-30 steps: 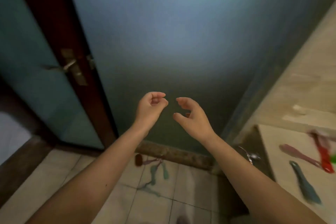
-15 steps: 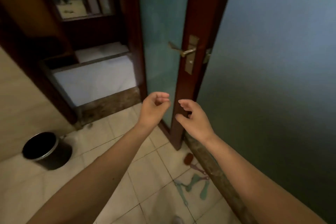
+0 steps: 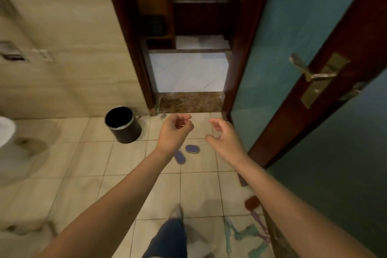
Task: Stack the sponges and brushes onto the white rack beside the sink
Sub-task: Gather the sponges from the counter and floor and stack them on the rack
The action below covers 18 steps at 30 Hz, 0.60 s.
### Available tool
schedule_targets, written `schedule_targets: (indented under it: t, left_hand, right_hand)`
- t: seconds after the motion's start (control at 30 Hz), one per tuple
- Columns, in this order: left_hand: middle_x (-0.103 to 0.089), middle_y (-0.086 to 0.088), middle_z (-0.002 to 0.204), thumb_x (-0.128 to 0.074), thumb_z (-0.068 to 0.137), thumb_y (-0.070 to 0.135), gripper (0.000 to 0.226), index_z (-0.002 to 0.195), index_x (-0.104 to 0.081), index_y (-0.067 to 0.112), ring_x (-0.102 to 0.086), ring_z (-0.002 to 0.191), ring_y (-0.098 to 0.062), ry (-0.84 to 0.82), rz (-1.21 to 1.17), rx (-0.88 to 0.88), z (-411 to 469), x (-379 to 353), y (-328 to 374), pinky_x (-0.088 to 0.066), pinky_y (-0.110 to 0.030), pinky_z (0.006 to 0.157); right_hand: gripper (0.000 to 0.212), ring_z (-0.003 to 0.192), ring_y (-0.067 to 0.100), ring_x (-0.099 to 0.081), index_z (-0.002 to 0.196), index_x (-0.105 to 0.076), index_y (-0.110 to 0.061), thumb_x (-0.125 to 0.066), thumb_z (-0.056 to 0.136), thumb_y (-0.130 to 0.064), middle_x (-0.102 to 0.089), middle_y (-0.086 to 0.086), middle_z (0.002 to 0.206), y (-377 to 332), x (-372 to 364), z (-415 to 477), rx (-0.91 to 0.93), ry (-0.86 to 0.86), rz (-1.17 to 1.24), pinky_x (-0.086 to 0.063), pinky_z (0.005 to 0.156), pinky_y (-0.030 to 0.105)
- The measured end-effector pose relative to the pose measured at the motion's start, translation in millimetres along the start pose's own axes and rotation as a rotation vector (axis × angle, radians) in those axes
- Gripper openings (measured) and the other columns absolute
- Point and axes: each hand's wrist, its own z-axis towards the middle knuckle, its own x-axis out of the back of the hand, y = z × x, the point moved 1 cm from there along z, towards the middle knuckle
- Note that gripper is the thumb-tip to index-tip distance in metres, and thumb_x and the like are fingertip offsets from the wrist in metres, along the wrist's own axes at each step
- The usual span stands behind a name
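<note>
Two blue oval sponges lie on the beige floor tiles: one (image 3: 192,148) between my wrists, the other (image 3: 180,157) partly hidden by my left wrist. My left hand (image 3: 174,133) hovers above them with its fingers curled and nothing in it. My right hand (image 3: 225,138) is beside it, fingers apart and empty. At the bottom right, by the glass door, lie a red-brown brush (image 3: 252,203), a purple brush (image 3: 259,224) and teal brushes (image 3: 247,234). The white rack and the sink are out of view.
A black bin (image 3: 123,124) stands on the floor left of my hands. A toilet (image 3: 8,144) is at the far left. The frosted glass door with a brass handle (image 3: 314,74) stands open on the right, and a doorway with a brown sill (image 3: 189,101) is ahead. My leg (image 3: 167,239) shows below.
My view has swung left, from the glass wall and counter to the doorway and floor. The bin, toilet and two blue sponges came into sight. My hands keep the same pose.
</note>
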Motion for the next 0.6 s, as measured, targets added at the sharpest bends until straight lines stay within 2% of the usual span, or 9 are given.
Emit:
schedule_targets:
  t: [0.17, 0.33, 0.47, 0.6]
  left_hand:
    - [-0.063, -0.007, 0.090, -0.061, 0.088, 0.000, 0.019, 0.104, -0.061, 0.008, -0.061, 0.079, -0.012, 0.059, 0.002, 0.056, 38, 29, -24, -0.047, -0.010, 0.064]
    - [-0.064, -0.007, 0.091, -0.062, 0.087, 0.002, 0.024, 0.110, -0.060, 0.008, -0.062, 0.083, -0.013, 0.030, 0.051, 0.099, 105, 57, -51, -0.052, -0.022, 0.077]
    - [-0.063, -0.004, 0.093, -0.064, 0.086, 0.002, 0.026, 0.109, -0.060, 0.012, -0.062, 0.087, -0.015, -0.014, 0.105, 0.129, 177, 83, -80, -0.053, -0.020, 0.077]
    - [-0.061, 0.005, 0.108, -0.069, 0.083, 0.012, 0.031, 0.111, -0.059, 0.022, -0.057, 0.100, -0.010, -0.072, 0.268, 0.122, 245, 105, -117, -0.045, -0.017, 0.081]
  right_hand:
    - [0.054, 0.119, 0.004, -0.044, 0.132, -0.047, -0.033, -0.065, 0.082, -0.025, -0.044, -0.015, 0.129, 3, -40, 44, -0.022, -0.089, -0.026, -0.037, 0.085, 0.018]
    - [0.055, 0.121, 0.005, -0.043, 0.134, -0.045, -0.032, -0.065, 0.084, -0.024, -0.041, -0.012, 0.138, 7, -86, 107, -0.068, -0.120, -0.032, -0.038, 0.085, 0.020]
    - [0.055, 0.111, -0.001, -0.042, 0.132, -0.045, -0.033, -0.065, 0.082, -0.022, -0.039, -0.013, 0.136, 18, -128, 162, -0.120, -0.110, -0.046, -0.035, 0.076, 0.010]
    - [0.053, 0.103, -0.007, -0.043, 0.133, -0.045, -0.034, -0.065, 0.085, -0.023, -0.040, -0.012, 0.138, 38, -171, 215, -0.203, -0.076, -0.062, -0.034, 0.069, 0.004]
